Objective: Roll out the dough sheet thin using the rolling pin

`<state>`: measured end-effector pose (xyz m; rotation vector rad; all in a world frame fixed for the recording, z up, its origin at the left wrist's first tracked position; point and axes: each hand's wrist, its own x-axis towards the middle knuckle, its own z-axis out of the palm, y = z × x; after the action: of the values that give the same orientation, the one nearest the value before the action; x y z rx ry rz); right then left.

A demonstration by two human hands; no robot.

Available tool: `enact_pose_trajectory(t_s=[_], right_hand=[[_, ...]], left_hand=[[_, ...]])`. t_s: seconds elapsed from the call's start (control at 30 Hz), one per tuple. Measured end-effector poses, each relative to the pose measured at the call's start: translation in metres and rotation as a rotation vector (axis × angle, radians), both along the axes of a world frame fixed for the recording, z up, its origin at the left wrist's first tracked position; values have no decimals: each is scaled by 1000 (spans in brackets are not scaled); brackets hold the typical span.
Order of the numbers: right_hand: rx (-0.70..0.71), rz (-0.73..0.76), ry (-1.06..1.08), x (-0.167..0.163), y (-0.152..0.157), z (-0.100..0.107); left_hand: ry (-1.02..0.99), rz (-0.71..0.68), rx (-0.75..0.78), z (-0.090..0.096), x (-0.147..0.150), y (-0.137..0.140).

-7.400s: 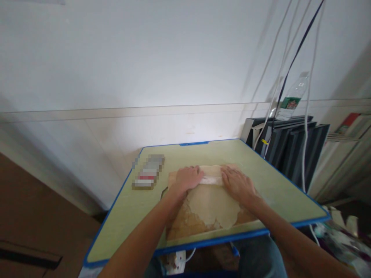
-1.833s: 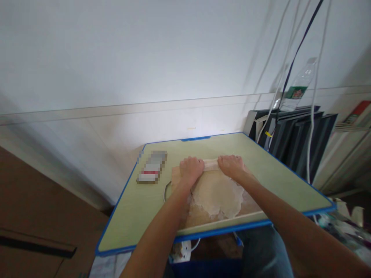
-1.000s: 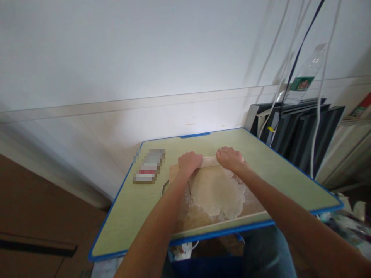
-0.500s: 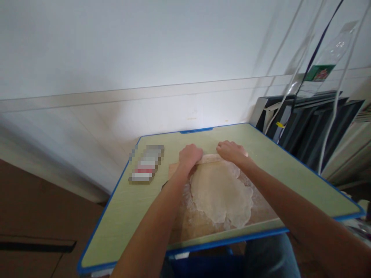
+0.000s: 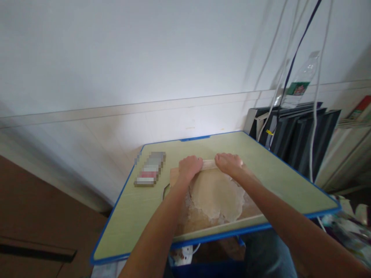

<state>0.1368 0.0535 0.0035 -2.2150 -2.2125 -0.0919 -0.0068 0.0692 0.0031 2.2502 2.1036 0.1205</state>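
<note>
Left hand (image 5: pixel 190 166): fingers clamped on rolling pin (image 5: pixel 208 165). Dough (image 5: pixel 218 195) on board (image 5: pixel 197 222), spread out on near side of pin. Right hand (image 5: pixel 228 162): flattish earlier, fingers now curled round pin; probably firmer rolling grip.

Two hands (image 5: pixel 190 166) (image 5: pixel 228 162), one rolling pin (image 5: pixel 209 165), one dough sheet (image 5: pixel 218 195), one wooden board (image 5: pixel 198 222), one table (image 5: pixel 123 220), one plastic bottle (image 5: pixel 298 88), one yellow tag (image 5: pixel 269 132).

At the front of the desk (image 5: pixel 124 227) lies a board (image 5: pixel 197 222) bearing dough (image 5: pixel 218 195), a rolling pin (image 5: pixel 209 165) across the dough's far part. An obscured item (image 5: pixel 150 170) lies to their left; past the right side, panels (image 5: pixel 307 135) stand below a bottle (image 5: pixel 300 85).
</note>
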Motion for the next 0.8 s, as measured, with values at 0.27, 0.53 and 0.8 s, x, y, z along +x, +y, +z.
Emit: enact_pose_trajectory(t_s=[0.27, 0.53, 0.8], right_hand=[[69, -21, 18, -2, -9, -2], [104, -18, 33, -1, -5, -5], [54, -24, 56, -1, 4, -3]], left_hand=[[47, -42, 46, 0, -2, -8], [43, -45, 67, -3, -1, -4], [19, -21, -2, -1, 0, 5]])
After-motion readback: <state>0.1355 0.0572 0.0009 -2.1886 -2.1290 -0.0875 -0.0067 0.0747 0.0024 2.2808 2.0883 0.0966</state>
